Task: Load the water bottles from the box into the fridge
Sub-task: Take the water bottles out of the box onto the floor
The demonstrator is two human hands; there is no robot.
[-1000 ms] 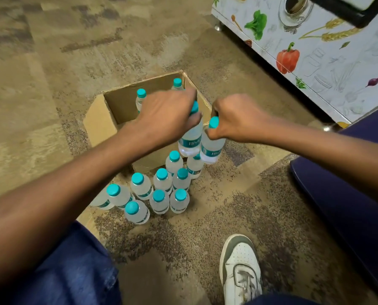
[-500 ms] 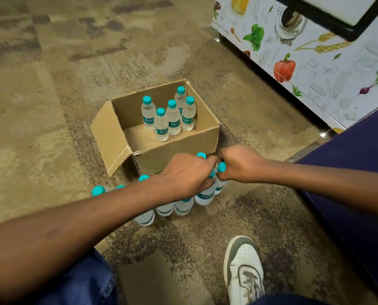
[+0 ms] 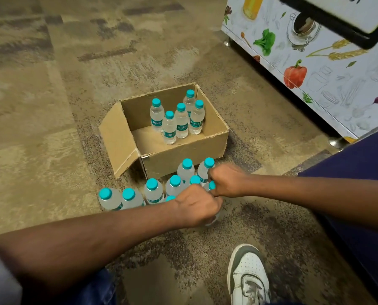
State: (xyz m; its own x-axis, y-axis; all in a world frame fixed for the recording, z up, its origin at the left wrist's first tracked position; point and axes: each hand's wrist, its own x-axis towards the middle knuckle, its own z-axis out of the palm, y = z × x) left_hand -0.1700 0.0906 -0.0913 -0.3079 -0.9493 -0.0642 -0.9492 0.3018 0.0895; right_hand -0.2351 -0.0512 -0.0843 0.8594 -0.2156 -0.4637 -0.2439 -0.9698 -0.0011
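An open cardboard box (image 3: 183,156) sits on the carpet with several small clear water bottles (image 3: 180,121) with teal caps standing at its back right. More such bottles (image 3: 153,190) stand in a cluster on the floor in front of the box. My left hand (image 3: 197,205) grips a bottle at the cluster's near right; only its base shows beneath the fist. My right hand (image 3: 226,180) grips another bottle right beside it, whose teal cap (image 3: 212,185) peeks out by the thumb. The two fists touch.
The fridge (image 3: 328,69), covered in vegetable drawings, stands at the upper right on small metal feet. A dark blue surface (image 3: 364,190) fills the right edge. My white shoe (image 3: 247,276) rests on the carpet below the hands; my jeans show at the bottom left.
Both hands carried a bottle each from above the box down to the floor cluster in front of it. The box's remaining bottles came into sight.
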